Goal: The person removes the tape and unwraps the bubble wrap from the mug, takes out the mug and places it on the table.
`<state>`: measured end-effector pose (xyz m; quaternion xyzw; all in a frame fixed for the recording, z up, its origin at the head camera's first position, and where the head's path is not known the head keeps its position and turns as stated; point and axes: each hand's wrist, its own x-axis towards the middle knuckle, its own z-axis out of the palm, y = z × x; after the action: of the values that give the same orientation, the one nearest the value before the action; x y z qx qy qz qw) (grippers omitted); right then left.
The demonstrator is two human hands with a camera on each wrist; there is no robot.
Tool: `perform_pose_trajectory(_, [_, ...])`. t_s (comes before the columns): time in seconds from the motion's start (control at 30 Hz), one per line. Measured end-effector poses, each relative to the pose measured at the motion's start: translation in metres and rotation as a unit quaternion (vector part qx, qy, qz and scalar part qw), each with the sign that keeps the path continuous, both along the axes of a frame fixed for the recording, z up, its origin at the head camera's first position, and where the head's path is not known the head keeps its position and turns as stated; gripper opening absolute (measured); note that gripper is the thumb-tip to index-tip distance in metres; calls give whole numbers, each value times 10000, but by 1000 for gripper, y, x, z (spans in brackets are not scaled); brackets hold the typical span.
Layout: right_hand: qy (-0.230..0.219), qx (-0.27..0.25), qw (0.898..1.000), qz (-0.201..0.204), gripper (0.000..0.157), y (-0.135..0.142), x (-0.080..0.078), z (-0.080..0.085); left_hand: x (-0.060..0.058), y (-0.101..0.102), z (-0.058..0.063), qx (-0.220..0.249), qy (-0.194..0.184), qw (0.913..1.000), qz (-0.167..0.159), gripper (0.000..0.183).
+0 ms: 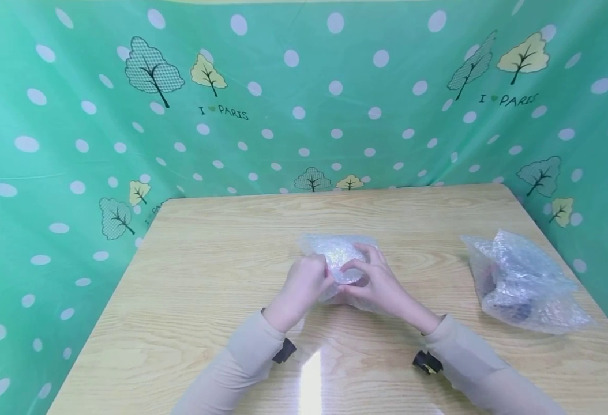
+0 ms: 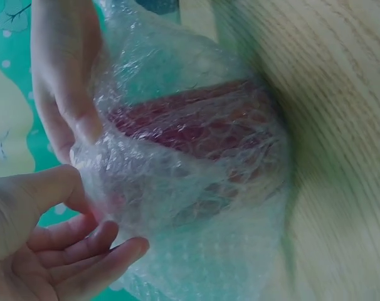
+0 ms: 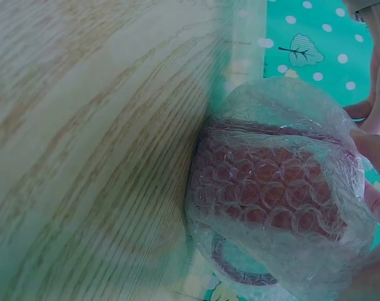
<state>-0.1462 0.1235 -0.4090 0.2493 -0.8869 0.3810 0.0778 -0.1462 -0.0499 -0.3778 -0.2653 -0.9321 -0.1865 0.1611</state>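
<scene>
Two grips: left hand (image 1: 304, 279) pinches bubble wrap (image 1: 341, 251), right hand (image 1: 379, 285) its other side | reddish mug-like piece (image 3: 259, 188) inside, on the table (image 1: 221, 242) before me | one loose pinch could spill it

Wrapped bundle (image 1: 337, 249) on the table (image 1: 205, 253), between left hand (image 1: 304, 282) and right hand (image 1: 379, 286).
Second bundle (image 1: 524, 282) well apart to the right; cloth (image 1: 335, 127) behind the table; inside the first bundle, perhaps a mug (image 3: 265, 182).

Long pale beige sleeves (image 1: 233, 364) with plain cuffs (image 1: 263, 335), small black blocky wrist devices (image 1: 284, 350) just beneath
</scene>
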Motion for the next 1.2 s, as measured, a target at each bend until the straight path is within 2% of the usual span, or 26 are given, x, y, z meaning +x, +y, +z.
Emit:
perform_pose_trajectory(0.2, [-21, 35, 10000, -24, 25, 0, 0, 1, 0, 0, -7, 171, 203, 9996, -11, 9])
perform_pose_trajectory(0.27, [-13, 50, 10000, -24, 25, -1, 0, 2, 0, -1, -9, 379, 115, 9992, -49, 10])
perform_pose_trajectory(0.37, [-8, 79, 10000, -21, 25, -1, 1, 3, 1, -5, -14, 838, -219, 9962, -97, 9])
perform_pose_trajectory(0.5, [1, 110, 9999, -31, 26, -2, 1, 4, 1, -9, -19, 1494, -692, 9863, -39, 6])
perform_pose_trajectory(0.63, [7, 183, 9998, -43, 26, -1, 1, 3, 1, -11, -23, 1902, -827, 9781, 159, 4])
perform_pose_trajectory(0.9, [10, 193, 9998, -41, 27, -1, 2, 4, 6, -12, -26, 2369, -867, 9670, 362, 5])
perform_pose_trajectory(1.2, [-98, 181, 9998, -76, 26, -1, 2, 4, 7, -18, -31, 2936, -1394, 9449, 405, 3])
